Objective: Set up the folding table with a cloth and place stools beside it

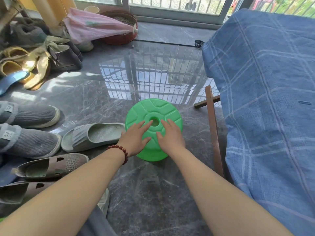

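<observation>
- Green stool [154, 113] stands upright on the grey marble floor [136, 74], low centre of view, directly in front of me.
- Stool's long axis is vertical: round seat faces up, wider base rim shows below my wrists. Centre hole in the seat points straight up.
- Left hand [134, 139] lies flat on the near-left part of the seat, fingers [148, 124] straight and spread, tips reaching toward the hole. No wrap, no pinch.
- Right hand [170, 138] mirrors it on the near-right part of the seat: fingers extended and splayed, palm down on the plastic.
- Red bead bracelet [121, 149] sits on my left wrist.
- Blue checked cloth [265, 82] fills the right side, draped over the table and hanging down its near edge.
- Crossed wooden legs [213, 126] stick out from under the cloth, just right of the stool, not touching it.
- Grey slide sandal [92, 135] lies left of the stool, one end close to the seat edge; can't tell if they touch.
- Grey shoes [29, 114] and brown perforated shoes [51, 165] lie further left.
- Containers: red round basin [119, 38] at the back holds brownish granular fill; a pink mesh bag [92, 24] lies across its left part.
- Pale cup [91, 9] behind the bag: contents not visible.
- Mosquito coil [199, 43] lies on the floor by the cloth's far corner.
</observation>
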A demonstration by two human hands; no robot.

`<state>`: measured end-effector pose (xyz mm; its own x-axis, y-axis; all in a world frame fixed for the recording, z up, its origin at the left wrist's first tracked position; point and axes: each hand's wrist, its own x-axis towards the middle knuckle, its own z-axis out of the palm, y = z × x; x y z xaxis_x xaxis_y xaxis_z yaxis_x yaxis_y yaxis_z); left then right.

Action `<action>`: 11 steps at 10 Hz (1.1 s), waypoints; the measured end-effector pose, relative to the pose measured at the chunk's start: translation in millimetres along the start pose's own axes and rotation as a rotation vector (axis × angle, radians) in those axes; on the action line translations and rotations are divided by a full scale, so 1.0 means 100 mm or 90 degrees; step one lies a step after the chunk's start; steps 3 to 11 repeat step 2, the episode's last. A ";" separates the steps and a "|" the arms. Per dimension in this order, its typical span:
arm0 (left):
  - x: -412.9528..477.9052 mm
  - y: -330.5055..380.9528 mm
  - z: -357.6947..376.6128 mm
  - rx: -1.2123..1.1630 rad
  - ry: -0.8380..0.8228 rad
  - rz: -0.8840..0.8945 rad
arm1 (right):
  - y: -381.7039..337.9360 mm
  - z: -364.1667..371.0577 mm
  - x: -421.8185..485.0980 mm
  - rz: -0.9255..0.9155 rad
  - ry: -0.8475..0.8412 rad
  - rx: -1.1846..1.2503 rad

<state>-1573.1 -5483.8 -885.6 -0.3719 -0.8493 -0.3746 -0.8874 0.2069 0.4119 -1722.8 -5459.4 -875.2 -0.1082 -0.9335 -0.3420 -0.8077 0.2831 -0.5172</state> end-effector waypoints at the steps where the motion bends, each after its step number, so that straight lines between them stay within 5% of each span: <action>1: 0.00 0.07 -0.03 -0.120 0.053 0.018 | -0.07 -0.05 0.01 -0.010 0.022 0.050; 2: -0.02 0.20 -0.14 -0.208 0.110 0.026 | -0.17 -0.11 -0.02 -0.011 0.057 0.104; 11: -0.02 0.20 -0.14 -0.208 0.110 0.026 | -0.17 -0.11 -0.02 -0.011 0.057 0.104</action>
